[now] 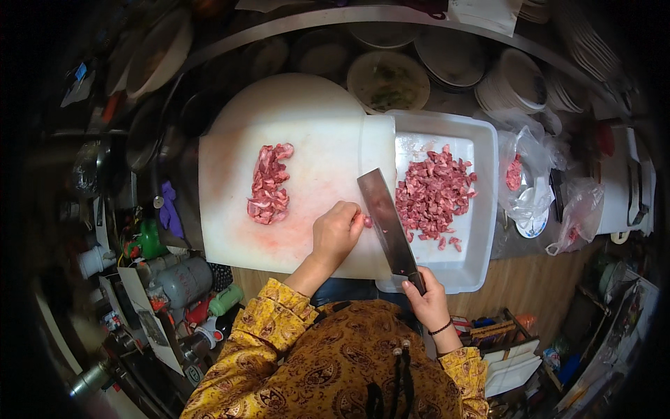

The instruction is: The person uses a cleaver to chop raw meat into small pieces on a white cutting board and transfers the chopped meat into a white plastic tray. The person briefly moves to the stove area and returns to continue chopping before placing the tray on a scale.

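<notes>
My right hand [429,298] grips the handle of a cleaver [386,220], its broad blade angled over the right side of a white cutting board [314,157]. Close to the blade's left side, my left hand [337,230] has its fingers curled on a small piece of raw meat [368,222]. A strip-shaped pile of raw meat [269,183] lies on the board's left part. To the right, a white plastic tub [484,194] holds a heap of diced raw meat [434,194]. The board's right edge overlaps the tub's left side.
Behind the board stand a bowl with green contents [388,81] and stacked plates [510,81]. Right of the tub lies a clear plastic bag [523,178]. A purple glove [170,209] hangs at the left. Gas cylinders [183,280] stand lower left.
</notes>
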Available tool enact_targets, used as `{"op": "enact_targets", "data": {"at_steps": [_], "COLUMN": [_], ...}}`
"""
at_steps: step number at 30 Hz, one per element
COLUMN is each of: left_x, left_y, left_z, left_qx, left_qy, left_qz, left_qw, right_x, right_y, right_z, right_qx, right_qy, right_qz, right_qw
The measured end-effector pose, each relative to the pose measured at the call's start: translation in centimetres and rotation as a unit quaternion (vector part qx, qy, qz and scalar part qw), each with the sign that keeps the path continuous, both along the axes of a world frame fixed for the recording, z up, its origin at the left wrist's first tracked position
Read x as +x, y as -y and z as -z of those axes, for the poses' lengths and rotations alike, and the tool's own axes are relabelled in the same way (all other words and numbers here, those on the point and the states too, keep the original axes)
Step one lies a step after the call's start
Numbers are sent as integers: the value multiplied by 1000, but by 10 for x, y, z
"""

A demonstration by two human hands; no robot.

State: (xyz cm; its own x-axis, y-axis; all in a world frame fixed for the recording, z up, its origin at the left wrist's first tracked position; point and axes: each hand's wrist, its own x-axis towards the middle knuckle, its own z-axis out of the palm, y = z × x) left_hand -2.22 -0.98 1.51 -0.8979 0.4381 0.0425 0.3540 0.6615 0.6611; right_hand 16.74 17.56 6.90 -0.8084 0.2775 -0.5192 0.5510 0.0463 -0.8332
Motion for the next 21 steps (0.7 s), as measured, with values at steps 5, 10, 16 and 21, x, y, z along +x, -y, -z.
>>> {"op": "enact_targets", "data": {"at_steps": [5, 10, 16, 21], "left_x": [-1, 1, 5, 4], "left_y": [15, 17, 15, 17], "left_z": [-1, 10, 22, 24], "left_qx": [-4, 45, 60, 61], "left_qy": [-117, -165, -137, -150], "left_qz": [2, 102, 138, 147], "left_qw": [993, 980, 979, 976], "right_x": [1, 8, -6, -72], "right_y": [-5, -13, -16, 17], "right_z": [-8, -38, -64, -8], "right_qx": [78, 190, 242, 221], "right_qy": [32, -15, 12, -19], "right_qz": [-40, -138, -220, -207], "right_qw": [996, 972, 945, 953]}}
